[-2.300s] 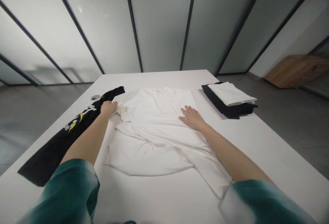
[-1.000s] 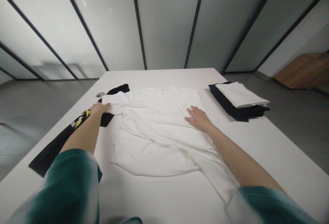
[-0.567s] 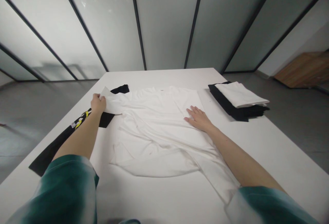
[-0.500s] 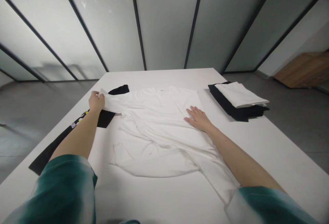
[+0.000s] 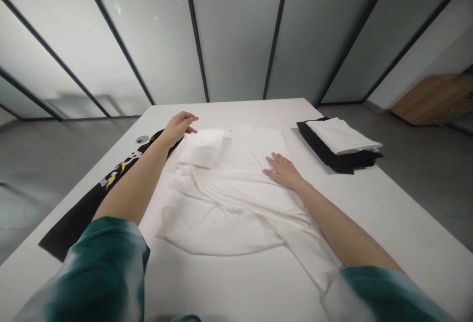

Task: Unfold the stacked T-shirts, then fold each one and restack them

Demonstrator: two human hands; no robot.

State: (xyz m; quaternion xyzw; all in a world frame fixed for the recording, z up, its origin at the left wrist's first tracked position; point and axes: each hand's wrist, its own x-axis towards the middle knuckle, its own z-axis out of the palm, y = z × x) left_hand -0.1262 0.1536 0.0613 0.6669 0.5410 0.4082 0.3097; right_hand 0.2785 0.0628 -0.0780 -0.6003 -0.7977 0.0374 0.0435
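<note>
A white long-sleeved shirt [image 5: 229, 233] lies spread on the white table in front of me, wrinkled across its lower part. On the left, its sleeve [image 5: 201, 148] is folded inward over the body. My left hand [image 5: 180, 128] hovers at the outer edge of that fold, fingers stretched and parted, with nothing visible in them. My right hand [image 5: 284, 170] rests flat on the right side of the shirt, fingers spread. The other sleeve [image 5: 306, 253] runs toward me beneath my right forearm.
Under and beside my left arm lies a black garment [image 5: 79, 213] with a yellow and white print. A grey round spot [image 5: 142, 139] is near it. At the right stands a stack of folded black clothes [image 5: 332, 160] topped by a folded white one [image 5: 343, 135].
My left hand has moved right, folding the left sleeve inward over the shirt, and has let go of it. More of the black garment shows. My right hand has stayed in place.
</note>
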